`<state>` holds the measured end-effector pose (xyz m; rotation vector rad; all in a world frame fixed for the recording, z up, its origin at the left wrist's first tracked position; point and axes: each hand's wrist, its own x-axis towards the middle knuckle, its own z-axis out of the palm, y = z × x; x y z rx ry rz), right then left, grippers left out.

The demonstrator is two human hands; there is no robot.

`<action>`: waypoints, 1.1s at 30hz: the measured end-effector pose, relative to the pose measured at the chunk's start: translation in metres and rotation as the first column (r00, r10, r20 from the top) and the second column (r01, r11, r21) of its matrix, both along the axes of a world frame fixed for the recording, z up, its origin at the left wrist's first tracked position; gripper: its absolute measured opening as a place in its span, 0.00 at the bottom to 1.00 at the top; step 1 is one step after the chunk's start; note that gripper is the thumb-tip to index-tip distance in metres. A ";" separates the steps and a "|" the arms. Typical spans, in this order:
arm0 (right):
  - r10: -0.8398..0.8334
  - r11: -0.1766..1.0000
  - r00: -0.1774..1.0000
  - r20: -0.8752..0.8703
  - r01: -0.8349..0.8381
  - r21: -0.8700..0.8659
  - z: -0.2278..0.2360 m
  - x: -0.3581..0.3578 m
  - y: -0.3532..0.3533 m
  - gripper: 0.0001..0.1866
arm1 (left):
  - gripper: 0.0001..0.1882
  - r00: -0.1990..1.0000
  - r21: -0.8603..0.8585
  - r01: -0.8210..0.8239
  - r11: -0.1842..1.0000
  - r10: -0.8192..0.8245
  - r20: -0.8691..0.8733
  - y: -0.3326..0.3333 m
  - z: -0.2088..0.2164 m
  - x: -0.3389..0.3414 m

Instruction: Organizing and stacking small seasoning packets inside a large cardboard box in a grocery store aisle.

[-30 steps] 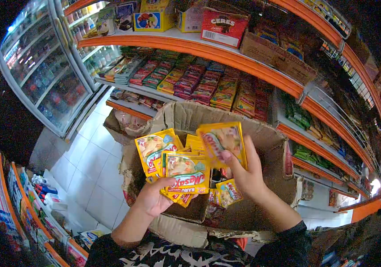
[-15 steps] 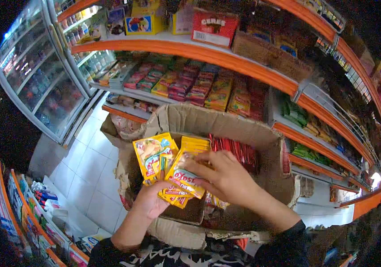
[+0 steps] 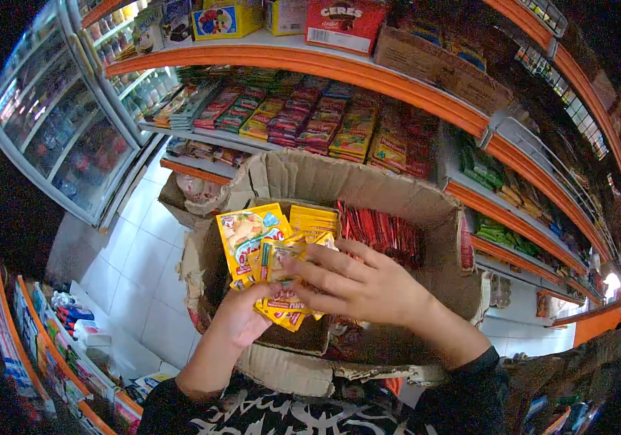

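Several yellow seasoning sachets fan out above an open cardboard box. My left hand grips them from below, its thumb lying over their lower edges. My right hand reaches across from the right and rests its fingers over the front sachets, hiding parts of them. Whether its fingertips pinch one sachet cannot be made out. Behind the held sachets, a stack of yellow sachets stands in a smaller carton inside the box. Tightly packed red sachets fill the box's far right part.
Ahead, an orange-edged shelf carries boxes, with rows of colourful sachets on the level beneath. A glass-door fridge stands at the left over white floor tiles. Another product rack is at the lower left.
My right hand and the front sachet under it have shifted left, onto the fanned bunch in my left hand. The view has tilted slightly, so the shelves sit higher.
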<state>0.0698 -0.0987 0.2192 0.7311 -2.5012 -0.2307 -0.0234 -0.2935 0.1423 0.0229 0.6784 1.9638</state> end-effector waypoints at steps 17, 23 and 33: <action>0.384 0.535 0.725 0.572 0.330 -0.777 -0.050 -0.015 0.012 0.15 | 0.30 0.742 0.014 -0.633 0.774 0.612 -0.275 -0.014 0.016 -0.004; 0.038 0.970 0.921 0.388 0.059 -0.236 -0.081 -0.021 -0.015 0.22 | 0.30 0.758 0.024 -0.623 0.782 0.611 -0.225 -0.014 0.013 -0.004; -0.133 0.990 0.805 0.578 0.130 0.047 -0.065 -0.014 -0.024 0.25 | 0.30 0.802 -0.023 -0.577 0.816 0.561 -0.205 -0.015 0.013 -0.003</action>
